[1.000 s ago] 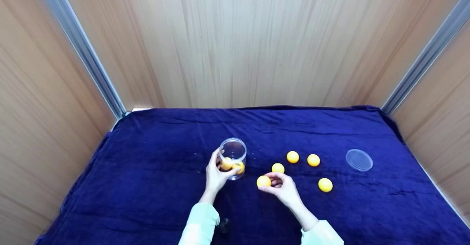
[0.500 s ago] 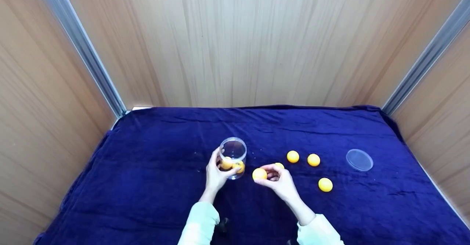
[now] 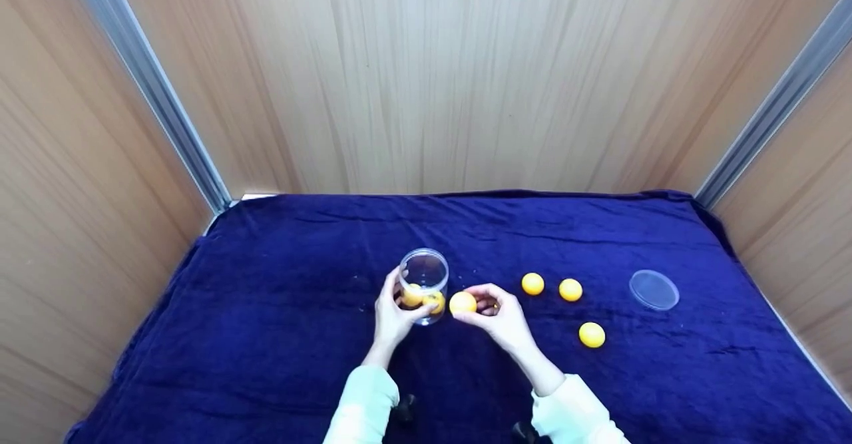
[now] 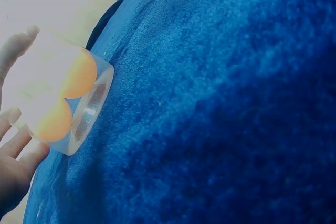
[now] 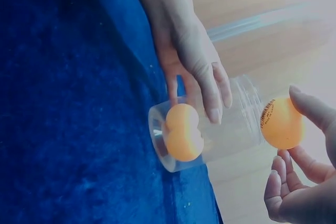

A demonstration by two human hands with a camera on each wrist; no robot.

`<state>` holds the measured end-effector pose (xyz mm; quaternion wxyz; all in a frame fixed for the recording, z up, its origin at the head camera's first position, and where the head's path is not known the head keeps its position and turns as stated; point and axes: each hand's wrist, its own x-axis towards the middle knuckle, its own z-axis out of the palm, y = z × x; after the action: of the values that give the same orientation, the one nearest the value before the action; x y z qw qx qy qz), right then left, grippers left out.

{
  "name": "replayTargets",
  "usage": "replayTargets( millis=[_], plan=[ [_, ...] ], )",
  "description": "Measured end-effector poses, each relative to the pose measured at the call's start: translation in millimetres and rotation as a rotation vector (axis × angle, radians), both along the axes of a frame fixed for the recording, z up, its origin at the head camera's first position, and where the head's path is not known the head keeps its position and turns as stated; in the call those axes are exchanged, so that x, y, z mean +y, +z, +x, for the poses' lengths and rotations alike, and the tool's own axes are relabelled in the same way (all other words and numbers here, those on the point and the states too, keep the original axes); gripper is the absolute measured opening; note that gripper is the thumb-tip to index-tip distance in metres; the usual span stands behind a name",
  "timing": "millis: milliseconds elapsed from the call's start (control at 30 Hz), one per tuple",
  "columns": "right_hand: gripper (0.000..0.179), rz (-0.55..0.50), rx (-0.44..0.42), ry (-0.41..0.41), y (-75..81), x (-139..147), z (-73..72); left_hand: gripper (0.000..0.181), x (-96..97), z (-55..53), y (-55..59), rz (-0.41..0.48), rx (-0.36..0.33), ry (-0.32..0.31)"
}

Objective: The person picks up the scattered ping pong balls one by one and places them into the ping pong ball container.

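My left hand grips a clear plastic jar that stands upright and uncapped on the cloth. Two orange ping-pong balls lie at the bottom of the jar, seen through its wall. Between thumb and fingertips, my right hand pinches another ping-pong ball, just right of the jar in the head view. In the right wrist view this ball, with dark print on it, is close by the jar's rim. A sliver of yellow shows between the right fingers, where a ball on the cloth is mostly hidden.
Three more ping-pong balls lie to the right, among them a near ball. Beyond them is a round clear lid. A dark blue cloth covers the table, and wood-grain panels stand at the back and sides.
My right hand has moved left and away from me with its ping-pong ball, nearing the jar and covering a ball on the cloth. The left hand and jar have stayed put.
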<state>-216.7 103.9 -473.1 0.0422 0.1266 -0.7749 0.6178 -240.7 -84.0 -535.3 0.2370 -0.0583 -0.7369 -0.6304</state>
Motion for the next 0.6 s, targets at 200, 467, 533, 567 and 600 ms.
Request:
replayTargets(
  millis=[200, 467, 533, 567, 600],
  plan=[
    [0.032, 0.001, 0.012, -0.006, 25.0, -10, 9.7, 0.077, 2.4, 9.0, 14.2, 0.019, 0.02, -0.019],
    [0.032, -0.01, 0.024, -0.005, 28.4, -17, 5.5, 0.083, -2.5, -6.4, -11.5, -0.015, -0.01, -0.006],
    [0.032, -0.025, 0.033, 0.001, 28.1, -19, 3.3, 0.084, -3.0, -7.2, -12.5, -0.004, -0.006, -0.015],
    [0.032, -0.034, 0.035, 0.003, 28.2, -20, 2.2, 0.084, -3.1, -7.4, -12.6, -0.001, -0.007, -0.015],
    [0.032, -0.038, 0.036, 0.001, 28.4, -21, 1.2, 0.083, -3.2, -7.4, -12.5, 0.001, -0.011, -0.015]
  ],
)
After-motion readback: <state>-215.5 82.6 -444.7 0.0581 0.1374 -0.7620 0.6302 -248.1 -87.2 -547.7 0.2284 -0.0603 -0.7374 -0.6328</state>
